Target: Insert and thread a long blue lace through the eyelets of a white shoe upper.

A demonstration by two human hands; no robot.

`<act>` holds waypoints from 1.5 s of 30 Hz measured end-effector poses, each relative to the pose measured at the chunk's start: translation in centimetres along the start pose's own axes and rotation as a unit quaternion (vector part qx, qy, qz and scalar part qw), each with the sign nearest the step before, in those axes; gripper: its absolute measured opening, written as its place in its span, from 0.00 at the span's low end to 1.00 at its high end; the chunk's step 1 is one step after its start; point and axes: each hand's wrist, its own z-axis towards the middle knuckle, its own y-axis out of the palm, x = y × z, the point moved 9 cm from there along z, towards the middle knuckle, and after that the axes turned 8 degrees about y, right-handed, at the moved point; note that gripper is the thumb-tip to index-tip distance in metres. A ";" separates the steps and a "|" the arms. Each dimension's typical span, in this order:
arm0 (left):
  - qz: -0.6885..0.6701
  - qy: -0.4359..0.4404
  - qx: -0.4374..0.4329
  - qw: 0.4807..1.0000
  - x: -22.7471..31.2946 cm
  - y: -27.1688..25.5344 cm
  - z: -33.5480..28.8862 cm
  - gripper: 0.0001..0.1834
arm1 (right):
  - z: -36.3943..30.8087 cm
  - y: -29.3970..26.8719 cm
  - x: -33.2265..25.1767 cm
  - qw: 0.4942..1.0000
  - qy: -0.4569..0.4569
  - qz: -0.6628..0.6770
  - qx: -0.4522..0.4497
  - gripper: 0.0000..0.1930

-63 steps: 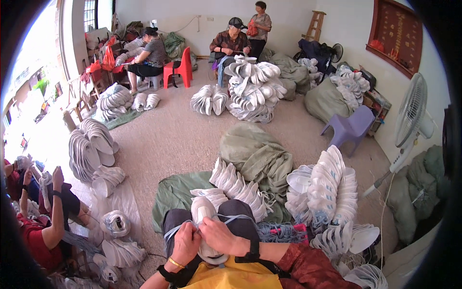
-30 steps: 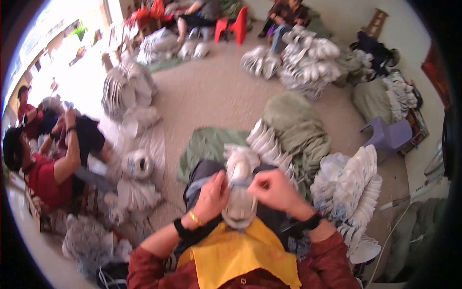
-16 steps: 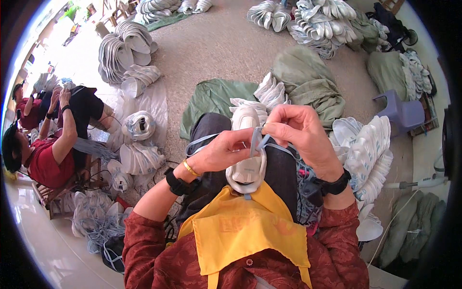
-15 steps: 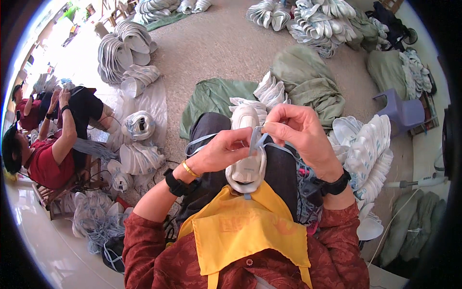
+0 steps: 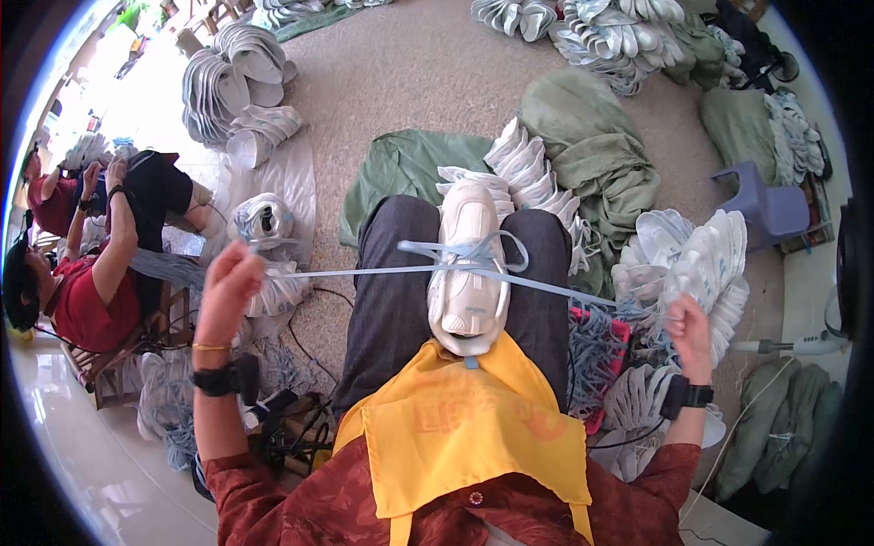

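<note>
A white shoe (image 5: 467,305) rests between my thighs, its toe pointing away and its heel against my yellow apron (image 5: 473,428). A light blue shoelace (image 5: 360,272) forms a loose bow over the shoe, with a loop at each side. Far out to the left, my left hand (image 5: 232,289) is closed on one lace end and holds it taut. On the right, beside the stacked shoe uppers, my right hand (image 5: 688,332) is closed on the other end, pulled straight too.
A pink basket of blue laces (image 5: 596,364) stands by my right leg. White shoe uppers (image 5: 701,264) are stacked on the right, near a purple stool (image 5: 763,205). Green sacks (image 5: 583,136) lie ahead. Two people in red (image 5: 91,291) sit working at left.
My hands have moved from close together over the shoe to wide apart, drawing the lace ends outward. A bow with loops now shows on the shoe.
</note>
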 end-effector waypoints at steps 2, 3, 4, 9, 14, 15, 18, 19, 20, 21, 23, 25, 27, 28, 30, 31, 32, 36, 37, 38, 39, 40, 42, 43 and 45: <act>-0.016 0.002 0.035 0.999 -0.1 -2.9 -1.2 0.12 | -1.0 -1.7 0.1 0.995 -0.025 -0.071 0.065 0.05; 0.109 -0.025 0.029 0.993 -0.2 -3.2 -1.7 0.13 | -1.6 -2.7 -0.5 0.979 -0.056 -0.141 0.136 0.05; 0.233 -0.052 0.022 0.971 -0.4 -3.6 -2.0 0.15 | -0.9 -3.0 0.6 0.973 -0.039 -0.154 0.166 0.07; 0.393 0.140 0.030 0.908 3.4 6.5 -0.8 0.13 | 1.2 16.3 2.1 0.905 -0.117 -0.406 0.041 0.10; 0.299 0.241 -0.077 0.920 4.0 18.7 1.9 0.12 | 2.9 27.3 5.2 0.912 -0.108 -0.387 -0.078 0.10; 0.288 0.291 -0.091 0.908 4.1 20.3 2.3 0.14 | 3.0 28.7 5.3 0.906 -0.114 -0.397 -0.087 0.10; 0.288 0.292 -0.156 0.899 2.8 23.1 3.8 0.14 | 3.0 31.3 5.3 0.889 -0.108 -0.432 -0.104 0.10; 0.298 0.317 -0.183 0.882 2.8 24.0 3.7 0.14 | 3.1 31.8 5.5 0.877 -0.095 -0.457 -0.111 0.09; 0.299 0.307 -0.199 0.881 2.8 24.5 3.8 0.13 | 3.1 31.9 5.5 0.874 -0.092 -0.465 -0.107 0.09; 0.298 0.306 -0.199 0.882 2.5 24.4 4.0 0.13 | 3.2 31.9 5.6 0.874 -0.091 -0.465 -0.106 0.09; 0.342 0.325 -0.199 0.859 2.1 24.6 4.2 0.11 | 3.5 31.8 5.7 0.856 -0.091 -0.499 -0.102 0.09; 0.318 0.306 -0.200 0.875 2.0 23.9 4.2 0.10 | 3.9 31.3 6.0 0.851 -0.106 -0.503 -0.106 0.09; 0.295 0.287 -0.201 0.889 2.7 23.3 4.3 0.10 | 4.1 31.1 5.9 0.846 -0.121 -0.507 -0.110 0.09; 0.287 0.243 -0.221 0.900 2.6 23.2 4.4 0.09 | 4.1 30.9 6.2 0.858 -0.101 -0.491 -0.117 0.08; 0.281 0.197 -0.238 0.909 2.3 22.7 4.4 0.08 | 4.2 30.7 6.5 0.868 -0.082 -0.474 -0.126 0.08; 0.264 0.164 -0.275 0.910 1.7 22.9 4.4 0.08 | 4.1 30.6 6.8 0.878 -0.064 -0.452 -0.144 0.08; 0.247 0.131 -0.311 0.908 1.1 23.2 4.3 0.08 | 4.1 30.6 7.1 0.886 -0.046 -0.431 -0.162 0.09; 0.137 0.073 -0.365 0.918 0.0 23.7 4.4 0.08 | 3.5 30.0 7.1 0.898 -0.013 -0.401 -0.182 0.09; 0.053 0.047 -0.375 0.924 0.0 24.1 4.1 0.08 | 2.8 29.9 7.1 0.894 0.008 -0.402 -0.196 0.08; -0.032 0.020 -0.382 0.923 0.0 24.5 3.8 0.08 | 2.2 29.7 7.2 0.890 0.030 -0.403 -0.212 0.08; -0.032 0.019 -0.381 0.924 -0.2 24.7 3.7 0.08 | 1.8 29.2 7.0 0.890 0.031 -0.403 -0.212 0.08; -0.070 0.011 -0.386 0.920 -0.2 25.0 3.5 0.08 | 1.4 28.4 6.8 0.892 0.039 -0.398 -0.212 0.08; -0.109 0.002 -0.391 0.914 -0.4 25.8 3.2 0.07 | 0.9 26.9 6.8 0.896 0.053 -0.392 -0.201 0.07; -0.107 -0.007 -0.386 0.916 -0.7 26.0 3.1 0.07 | 0.5 26.5 6.9 0.896 0.054 -0.391 -0.201 0.07; -0.106 -0.015 -0.381 0.919 -1.2 26.6 3.0 0.06 | -0.5 25.9 7.4 0.896 0.072 -0.388 -0.205 0.06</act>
